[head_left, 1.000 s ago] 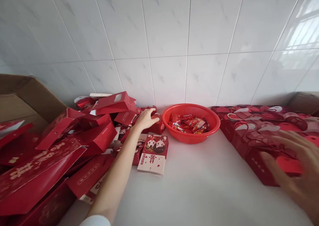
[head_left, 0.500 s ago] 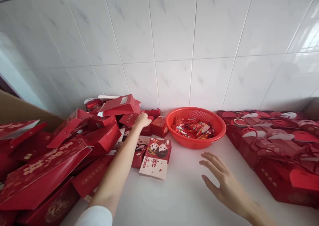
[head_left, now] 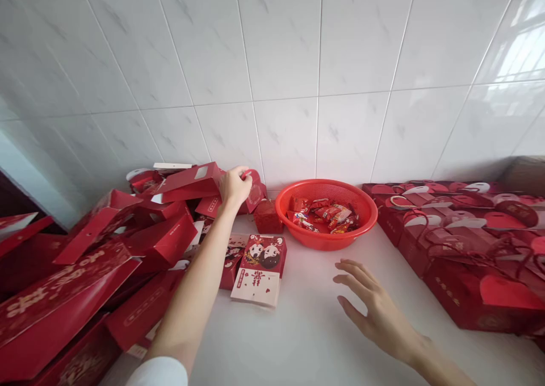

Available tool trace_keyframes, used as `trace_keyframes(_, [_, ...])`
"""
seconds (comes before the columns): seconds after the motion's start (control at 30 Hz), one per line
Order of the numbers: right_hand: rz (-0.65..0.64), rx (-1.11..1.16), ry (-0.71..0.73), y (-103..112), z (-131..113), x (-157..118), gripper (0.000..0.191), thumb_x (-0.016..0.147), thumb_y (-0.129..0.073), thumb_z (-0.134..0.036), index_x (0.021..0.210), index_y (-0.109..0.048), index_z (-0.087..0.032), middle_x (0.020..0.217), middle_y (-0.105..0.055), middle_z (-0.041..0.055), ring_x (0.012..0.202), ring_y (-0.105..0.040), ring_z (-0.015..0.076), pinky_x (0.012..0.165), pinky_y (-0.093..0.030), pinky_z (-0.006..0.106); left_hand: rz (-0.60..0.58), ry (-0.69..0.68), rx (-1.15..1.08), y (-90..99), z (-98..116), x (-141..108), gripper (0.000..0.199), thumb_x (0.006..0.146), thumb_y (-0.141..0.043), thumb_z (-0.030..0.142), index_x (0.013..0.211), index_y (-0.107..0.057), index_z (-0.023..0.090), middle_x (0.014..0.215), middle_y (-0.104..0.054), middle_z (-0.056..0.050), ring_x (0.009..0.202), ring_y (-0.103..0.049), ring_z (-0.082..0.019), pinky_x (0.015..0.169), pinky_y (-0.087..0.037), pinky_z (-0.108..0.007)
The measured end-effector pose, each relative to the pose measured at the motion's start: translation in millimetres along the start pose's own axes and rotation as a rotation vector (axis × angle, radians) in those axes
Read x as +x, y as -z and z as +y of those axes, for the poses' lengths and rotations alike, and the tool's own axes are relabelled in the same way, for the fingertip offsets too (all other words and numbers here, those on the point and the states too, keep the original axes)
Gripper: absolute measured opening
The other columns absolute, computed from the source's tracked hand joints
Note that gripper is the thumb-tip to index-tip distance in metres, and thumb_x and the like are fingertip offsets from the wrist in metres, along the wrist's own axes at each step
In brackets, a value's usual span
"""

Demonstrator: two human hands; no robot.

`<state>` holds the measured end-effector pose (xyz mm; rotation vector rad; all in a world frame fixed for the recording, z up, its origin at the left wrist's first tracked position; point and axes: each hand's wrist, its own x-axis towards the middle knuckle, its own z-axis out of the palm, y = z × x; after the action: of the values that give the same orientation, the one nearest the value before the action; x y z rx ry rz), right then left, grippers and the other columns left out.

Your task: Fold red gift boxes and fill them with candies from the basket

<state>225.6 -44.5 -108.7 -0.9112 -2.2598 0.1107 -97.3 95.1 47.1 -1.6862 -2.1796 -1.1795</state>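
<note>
My left hand is closed on the top of a red box near the wall, behind the small boxes. My right hand hovers over the white table with its fingers apart, holding nothing. Between my arms lies a red box with two cartoon figures and a cream lower part. A red plastic basket with wrapped sweets stands beyond my right hand. Left of the basket sits a small red box.
Many red boxes are heaped at the left. Rows of red boxes with cord handles stand at the right. Behind the table rises a tiled wall.
My left hand has risen with the red box, which now shows more above the others. The view has shifted slightly right. My right hand stays open over the table.
</note>
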Motion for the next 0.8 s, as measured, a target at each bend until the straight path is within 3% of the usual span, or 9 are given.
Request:
trace_keyframes(0.07, [0.009, 0.055, -0.032, 3.2, -0.8, 1.6, 0.018, 0.096, -0.052, -0.023, 0.111, -0.062, -0.024, 0.127, -0.064, 0.0128, 0.125, -0.058, 0.0271, 0.093, -0.058, 0.043, 0.101, -0.125, -0.228, 12.8, 11.9, -3.5, 0.028, 0.082, -0.058, 0.016, 0.105, -0.073, 0.015, 0.107, -0.077, -0.008, 0.102, -0.071, -0.023, 0.094, -0.054, -0.035])
trace_keyframes(0.13, [0.031, 0.137, -0.094, 8.8, -1.8, 3.9, 0.018, 0.096, -0.053, -0.027, 0.112, -0.062, -0.025, 0.124, -0.066, 0.0112, 0.122, -0.06, 0.026, 0.094, -0.057, 0.042, 0.107, -0.268, -0.471, 26.0, 25.7, -15.5, 0.02, 0.078, -0.064, 0.018, 0.095, -0.073, 0.015, 0.097, -0.077, -0.006, 0.09, -0.072, -0.02, 0.086, -0.056, -0.031])
trace_keyframes(0.33, [0.215, 0.496, -0.44, 32.0, 2.3, 11.1, 0.031, 0.097, -0.052, -0.048, 0.115, -0.064, -0.025, 0.117, -0.07, 0.0083, 0.108, -0.067, 0.0242, 0.092, -0.056, 0.039, -0.199, -0.605, -0.737, 48.6, 66.5, -87.9, 0.006, 0.083, -0.07, 0.023, 0.086, -0.071, 0.018, 0.087, -0.075, -0.002, 0.079, -0.068, -0.015, 0.072, -0.055, -0.026])
trace_keyframes(0.37, [0.253, 0.583, -0.46, 34.8, 4.8, 11.8, 0.032, 0.097, -0.051, -0.05, 0.114, -0.064, -0.025, 0.116, -0.07, 0.0084, 0.108, -0.067, 0.0241, 0.093, -0.055, 0.038, -0.278, -0.692, -0.749, 47.5, 71.2, -100.2, 0.002, 0.085, -0.068, 0.019, 0.083, -0.069, 0.018, 0.083, -0.073, -0.001, 0.078, -0.067, -0.014, 0.073, -0.054, -0.026])
trace_keyframes(0.47, [0.301, 0.819, -0.508, 39.2, 13.7, 11.9, 0.038, 0.099, -0.043, -0.054, 0.117, -0.061, -0.025, 0.117, -0.069, 0.0084, 0.105, -0.067, 0.0233, 0.091, -0.055, 0.038, -0.447, -1.03, -0.793, 35.7, 79.2, -132.6, 0.015, 0.087, -0.06, 0.008, 0.077, -0.066, 0.017, 0.078, -0.071, -0.002, 0.076, -0.065, -0.014, 0.074, -0.053, -0.027])
trace_keyframes(0.57, [0.255, 0.905, -0.566, 40.2, 18.6, 10.2, 0.043, 0.099, -0.039, -0.058, 0.118, -0.059, -0.024, 0.119, -0.068, 0.0086, 0.105, -0.066, 0.0239, 0.092, -0.054, 0.04, -0.49, -1.258, -0.661, 18.9, 78.6, -158.8, 0.019, 0.087, -0.056, 0.003, 0.08, -0.067, 0.017, 0.08, -0.071, -0.003, 0.077, -0.063, -0.014, 0.072, -0.051, -0.027])
trace_keyframes(0.7, [0.127, 0.78, -0.572, 41.8, 11.6, 8.5, 0.047, 0.096, -0.045, -0.06, 0.121, -0.058, -0.023, 0.13, -0.062, 0.0091, 0.119, -0.057, 0.0257, 0.104, -0.045, 0.04, -0.59, -1.383, -0.486, 5.5, 73.5, -183.1, 0.019, 0.087, -0.055, 0.004, 0.086, -0.069, 0.016, 0.082, -0.071, -0.002, 0.075, -0.06, -0.015, 0.063, -0.047, -0.028])
trace_keyframes(0.8, [-0.001, 0.781, -0.564, 42.8, 1.9, 8.9, 0.05, 0.093, -0.05, -0.06, 0.126, -0.055, -0.022, 0.132, -0.061, 0.0098, 0.114, -0.059, 0.0259, 0.099, -0.048, 0.038, -0.661, -1.358, -0.534, 3.4, 72.1, -189.9, 0.017, 0.091, -0.054, 0.01, 0.089, -0.069, 0.016, 0.08, -0.072, -0.002, 0.074, -0.059, -0.015, 0.065, -0.047, -0.027])
